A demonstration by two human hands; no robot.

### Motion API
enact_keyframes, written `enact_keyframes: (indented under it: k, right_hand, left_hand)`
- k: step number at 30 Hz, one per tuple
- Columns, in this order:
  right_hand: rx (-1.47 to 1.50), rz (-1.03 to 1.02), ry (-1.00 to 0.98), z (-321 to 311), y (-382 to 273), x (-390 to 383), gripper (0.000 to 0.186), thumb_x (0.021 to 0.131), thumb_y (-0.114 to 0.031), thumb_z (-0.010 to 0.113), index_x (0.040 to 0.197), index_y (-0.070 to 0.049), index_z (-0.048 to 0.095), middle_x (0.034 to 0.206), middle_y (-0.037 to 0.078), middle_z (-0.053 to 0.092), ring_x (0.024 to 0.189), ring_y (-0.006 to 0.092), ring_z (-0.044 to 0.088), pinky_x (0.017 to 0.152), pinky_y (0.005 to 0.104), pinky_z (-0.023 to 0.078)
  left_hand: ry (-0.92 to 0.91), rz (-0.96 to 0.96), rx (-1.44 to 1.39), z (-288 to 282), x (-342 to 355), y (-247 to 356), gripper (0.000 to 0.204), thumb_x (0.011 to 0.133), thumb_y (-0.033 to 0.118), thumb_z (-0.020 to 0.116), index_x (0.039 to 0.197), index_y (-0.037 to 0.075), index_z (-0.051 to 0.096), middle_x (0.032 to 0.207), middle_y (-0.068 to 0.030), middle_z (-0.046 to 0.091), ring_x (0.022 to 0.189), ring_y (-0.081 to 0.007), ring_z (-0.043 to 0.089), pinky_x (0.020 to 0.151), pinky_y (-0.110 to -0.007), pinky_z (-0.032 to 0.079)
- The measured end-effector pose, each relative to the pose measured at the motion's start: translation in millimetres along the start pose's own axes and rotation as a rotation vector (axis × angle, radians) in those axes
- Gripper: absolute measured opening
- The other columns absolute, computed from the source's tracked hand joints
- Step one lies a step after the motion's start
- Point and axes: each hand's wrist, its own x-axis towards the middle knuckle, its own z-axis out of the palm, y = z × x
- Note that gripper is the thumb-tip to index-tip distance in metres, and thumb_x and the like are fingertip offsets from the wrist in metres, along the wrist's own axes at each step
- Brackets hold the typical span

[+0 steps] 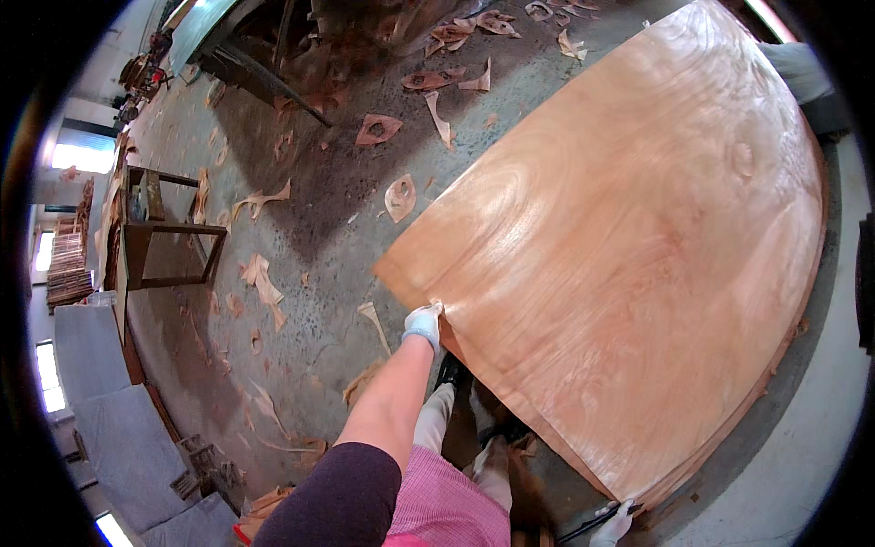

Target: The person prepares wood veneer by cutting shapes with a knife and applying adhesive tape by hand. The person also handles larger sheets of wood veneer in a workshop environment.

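Note:
A large tan wood veneer sheet (638, 246), glossy with swirling grain, lies over a stack whose layered edges show along the right and near sides. My left hand (425, 323), in a white glove with a pale blue cuff, is closed on the sheet's near left edge, puckering it slightly. At the stack's near corner is my right hand (612, 526), also white-gloved and partly cut off by the picture's lower edge. Its fingers are closed around a thin dark rod (583, 525), beside the veneer edge; its exact kind is unclear.
Torn veneer scraps (399, 198) litter the grey concrete floor (319, 264). A wooden frame stand (178, 255) stands at left, with grey boards (132, 447) nearer. A dark-legged table (246, 64) is far left. A pale surface (811, 410) runs along the right.

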Motion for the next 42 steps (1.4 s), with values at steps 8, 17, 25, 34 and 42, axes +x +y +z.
enact_keyframes:
  k: [8,17,25,34,42]
  right_hand:
    - [-0.040,0.009,0.013,-5.7,22.0,-35.9,0.029,0.101,-0.036,0.048,0.091,-0.009,0.048,0.071,0.004,0.050,0.057,0.0175,0.048,0.050,0.0311,0.044]
    - [0.056,0.084,0.105,-11.6,56.6,-2.1,0.028,0.102,-0.037,0.046,0.109,-0.011,0.049,0.071,0.001,0.051,0.054,0.0127,0.049,0.047,0.0291,0.045]
    - [0.060,-0.003,0.085,-18.2,79.9,13.5,0.036,0.103,-0.037,0.043,0.126,-0.009,0.048,0.074,0.006,0.057,0.050,0.0158,0.052,0.046,0.0304,0.047]
    - [0.167,-0.079,0.176,-1.0,73.2,4.5,0.042,0.101,-0.036,0.048,0.133,-0.009,0.046,0.069,0.008,0.060,0.043,0.0174,0.051,0.039,0.0312,0.044]
    - [0.052,-0.044,0.099,-12.6,67.0,1.7,0.056,0.103,-0.036,0.043,0.150,-0.008,0.031,0.082,0.011,0.063,0.055,0.0151,0.056,0.051,0.0278,0.047]
  left_hand:
    - [0.139,-0.003,0.086,-33.0,18.4,-18.0,0.022,0.093,0.018,0.063,0.110,0.005,0.065,0.096,-0.0061,0.068,0.080,-0.0178,0.062,0.069,-0.032,0.047]
    - [0.018,-0.083,-0.041,-41.6,23.4,-21.8,0.014,0.093,0.020,0.063,0.093,0.006,0.067,0.081,-0.0064,0.067,0.072,-0.0203,0.062,0.063,-0.033,0.048]
    - [0.058,-0.036,-0.233,-35.0,-7.2,-10.3,0.044,0.095,0.027,0.059,0.127,-0.002,0.054,0.120,-0.0160,0.062,0.106,-0.0282,0.061,0.092,-0.041,0.049]
    - [-0.170,1.247,1.574,40.4,-148.3,-19.9,0.055,0.072,0.023,0.068,0.122,0.003,0.055,0.122,-0.0212,0.053,0.116,-0.0396,0.049,0.101,-0.050,0.037]
    - [-0.659,1.092,2.137,134.5,-188.5,-91.4,0.072,0.082,0.034,0.062,0.148,0.018,0.037,0.154,-0.0256,0.025,0.142,-0.0410,0.027,0.116,-0.048,0.021]
